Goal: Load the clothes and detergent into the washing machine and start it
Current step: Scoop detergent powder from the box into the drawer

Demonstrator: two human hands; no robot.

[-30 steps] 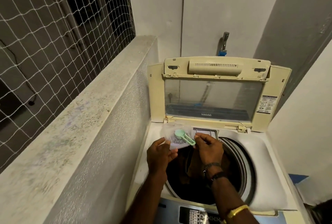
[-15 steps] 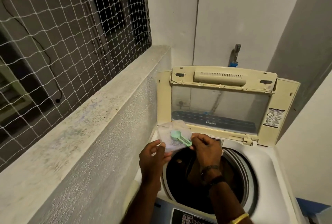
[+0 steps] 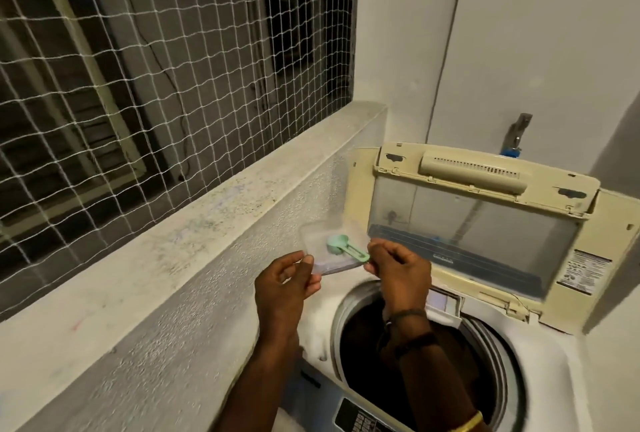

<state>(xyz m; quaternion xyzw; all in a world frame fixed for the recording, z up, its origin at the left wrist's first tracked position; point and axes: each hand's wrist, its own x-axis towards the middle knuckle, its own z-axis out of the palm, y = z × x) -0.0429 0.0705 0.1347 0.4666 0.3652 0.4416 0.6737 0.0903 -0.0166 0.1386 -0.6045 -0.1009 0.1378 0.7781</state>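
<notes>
A top-loading washing machine [image 3: 554,362] stands at the lower right with its cream lid [image 3: 478,223] raised. Dark clothes [image 3: 367,338] lie in the drum. A clear plastic detergent container [image 3: 318,248] is held up at the machine's left edge, beside the ledge wall. My left hand [image 3: 284,289] grips its near left corner. My right hand [image 3: 398,269] holds its right side and pinches the handle of a green scoop [image 3: 346,248] that lies across the container. How much detergent it holds is not visible.
A rough concrete ledge [image 3: 173,258] runs along the left, with a white net [image 3: 156,68] over the window above it. A tap [image 3: 516,137] sticks out of the wall behind the lid. The control panel [image 3: 360,417] sits at the machine's near edge.
Both hands have carried the container and scoop up and to the left, from over the drum's rim towards the ledge wall. My view has turned left and nearer.
</notes>
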